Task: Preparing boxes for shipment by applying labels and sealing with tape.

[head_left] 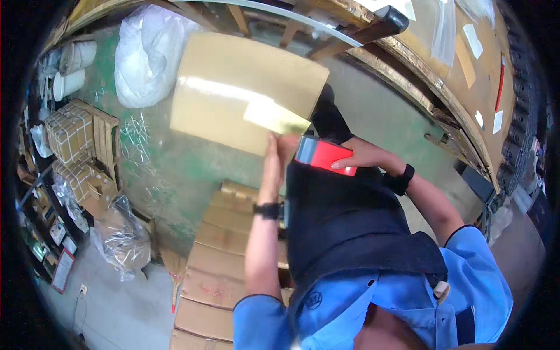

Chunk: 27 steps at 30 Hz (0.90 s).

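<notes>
My right hand (367, 154) is closed around a flat, red, block-shaped thing (331, 157) with a grey-blue end, its thumb lying on the red face. I cannot make out its exact kind. My left hand (274, 160) is raised beside the grey-blue end, its fingertips blurred. Just beyond those fingertips, a pale yellow slip (271, 115) lies over the near right part of a large cardboard box (227, 70). Whether the left fingers touch the slip cannot be told.
Stacked brown cartons (213, 271) stand close at my left. A white plastic bag (146, 55) is beside the large box. Strapped cartons (70, 134) and a wooden pallet (106, 140) are farther left. A cardboard-topped bench (443, 76) runs along the right. A broom (174, 268) lies left.
</notes>
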{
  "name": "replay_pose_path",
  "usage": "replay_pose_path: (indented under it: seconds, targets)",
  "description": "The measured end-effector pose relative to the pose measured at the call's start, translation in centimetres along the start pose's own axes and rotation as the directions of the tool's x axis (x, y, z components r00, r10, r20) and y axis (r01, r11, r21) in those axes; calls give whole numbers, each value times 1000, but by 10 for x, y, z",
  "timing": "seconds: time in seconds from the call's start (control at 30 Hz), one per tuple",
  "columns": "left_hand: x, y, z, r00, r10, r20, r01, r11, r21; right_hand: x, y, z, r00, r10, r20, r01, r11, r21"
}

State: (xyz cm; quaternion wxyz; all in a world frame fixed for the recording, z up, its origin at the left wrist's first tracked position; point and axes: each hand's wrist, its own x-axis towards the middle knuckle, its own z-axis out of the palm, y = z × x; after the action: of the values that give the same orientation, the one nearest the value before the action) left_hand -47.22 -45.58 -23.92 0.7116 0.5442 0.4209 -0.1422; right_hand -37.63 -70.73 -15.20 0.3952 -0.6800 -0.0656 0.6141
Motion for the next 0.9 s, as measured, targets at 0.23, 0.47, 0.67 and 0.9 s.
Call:
replay_pose_path:
  seconds: [0.23, 0.47, 0.67, 0.9]
  targets:
    - [-22, 12, 7, 877, -325, 354, 421, 876, -237, 20, 22, 25, 998, 63, -16, -64, 998, -24]
    - [30, -10, -7, 871, -412, 267, 439, 897, -50, 28, 12, 42, 985, 131, -111, -114, 983, 144]
    - [43, -19, 4, 992, -42, 117, 6, 955, 296, 25, 6, 51, 970, 188, -154, -164, 974, 156]
    - [41, -36, 13, 990, 110, 85, -127, 967, 219, 20, 7, 48, 957, 217, -194, -194, 973, 127]
